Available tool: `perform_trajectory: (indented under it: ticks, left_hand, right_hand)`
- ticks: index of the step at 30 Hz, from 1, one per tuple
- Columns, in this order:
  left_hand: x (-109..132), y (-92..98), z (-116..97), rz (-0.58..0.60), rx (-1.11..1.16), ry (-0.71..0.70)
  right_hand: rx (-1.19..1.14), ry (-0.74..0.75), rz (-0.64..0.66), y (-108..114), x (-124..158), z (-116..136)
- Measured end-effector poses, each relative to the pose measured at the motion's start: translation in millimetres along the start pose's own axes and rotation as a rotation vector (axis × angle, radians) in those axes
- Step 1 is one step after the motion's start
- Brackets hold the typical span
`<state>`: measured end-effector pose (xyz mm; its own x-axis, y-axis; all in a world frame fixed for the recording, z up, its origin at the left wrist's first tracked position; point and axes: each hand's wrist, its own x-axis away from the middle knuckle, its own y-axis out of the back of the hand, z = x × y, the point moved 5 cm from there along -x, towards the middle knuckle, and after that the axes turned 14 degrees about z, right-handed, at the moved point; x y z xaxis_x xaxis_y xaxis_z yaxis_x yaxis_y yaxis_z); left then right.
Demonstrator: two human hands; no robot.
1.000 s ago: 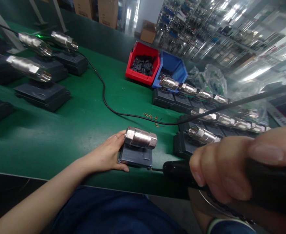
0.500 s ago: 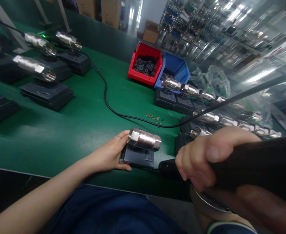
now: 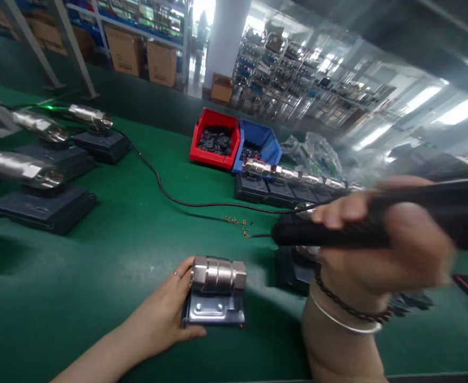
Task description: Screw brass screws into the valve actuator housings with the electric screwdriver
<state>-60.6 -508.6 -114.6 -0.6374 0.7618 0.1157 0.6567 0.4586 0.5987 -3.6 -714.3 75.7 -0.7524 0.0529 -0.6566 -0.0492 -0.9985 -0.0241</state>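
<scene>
My left hand (image 3: pixel 167 308) grips the left side of a dark rectangular box with a shiny metal hex-ended cylinder (image 3: pixel 219 274) on top. The box's near face (image 3: pixel 213 309) is turned toward me, low in the middle of the view. Wrapped round a black electric screwdriver (image 3: pixel 337 234), my right hand (image 3: pixel 393 244) is raised at the right and blurred by motion. The screwdriver's thin bit points left, its tip at a small scatter of brass-coloured screws (image 3: pixel 234 219) on the green table. Whether a screw sits on the bit is too small to tell.
A red bin (image 3: pixel 214 158) and a blue bin (image 3: pixel 261 139) hold small dark parts. Similar units stand in rows behind my right hand and at the left, like this one (image 3: pixel 44 207). A black cable (image 3: pixel 164 192) crosses the green table (image 3: pixel 138 244). Clear plastic bags (image 3: pixel 317 154) lie behind.
The screwdriver has moved up from the box's lower right edge to the loose screws. The box has tilted in my left hand, showing its near face. My view has shifted upward.
</scene>
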Motion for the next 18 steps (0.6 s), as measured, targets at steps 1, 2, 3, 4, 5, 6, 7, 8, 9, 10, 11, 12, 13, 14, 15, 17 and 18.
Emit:
perform_trajectory:
  ticks: [1,2,3,4,5,6,7,8,9,10,11,12,13,14,15,17,18]
  left_hand:
    - [0,-0.9,2,0.009,0.001,0.012]
    - [1,-1.9,4,0.021,0.004,0.027]
    - [1,-2.7,5,0.033,0.011,0.042]
    - [2,-3.3,7,0.038,0.021,0.055]
    - [2,-3.6,7,0.035,0.034,0.059]
    - [2,-3.8,7,0.031,0.05,0.06]
    - [3,-4.0,7,0.027,0.067,0.061]
    - [3,-3.9,6,0.021,0.087,0.069]
    - [4,-3.9,6,0.021,0.106,0.086]
    - [5,-3.8,5,0.03,0.122,0.111]
    - [6,-3.9,5,0.056,0.138,0.137]
    - [8,-3.5,4,0.087,0.153,0.158]
    - [10,-2.2,4,0.125,0.168,0.167]
    - [12,0.2,3,0.162,0.182,0.172]
    - [15,4.6,3,0.186,0.191,0.176]
    - [18,19.9,3,0.17,0.183,0.192]
    - [18,30.6,3,0.127,0.161,0.207]
  right_hand:
    - [0.051,0.017,-0.052,-4,-2,-12]
    - [0.121,0.013,-0.088,-8,-2,-25]
    - [0.2,0.0,-0.116,-10,-1,-37]
    - [0.285,-0.028,-0.128,-12,-1,-49]
    - [0.366,-0.062,-0.129,-13,0,-59]
    - [0.437,-0.099,-0.125,-12,2,-67]
    - [0.491,-0.137,-0.122,-11,3,-73]
    - [0.525,-0.169,-0.119,-10,4,-77]
    - [0.537,-0.194,-0.118,-9,5,-80]
    - [0.533,-0.21,-0.118,-8,6,-82]
    - [0.519,-0.22,-0.116,-9,7,-83]
    - [0.501,-0.227,-0.108,-9,7,-84]
    - [0.484,-0.231,-0.097,-10,7,-84]
    - [0.466,-0.229,-0.084,-12,8,-84]
    - [0.446,-0.22,-0.071,-13,8,-82]
    - [0.387,-0.181,-0.058,-15,7,-75]
    - [0.345,-0.153,-0.063,-16,5,-70]
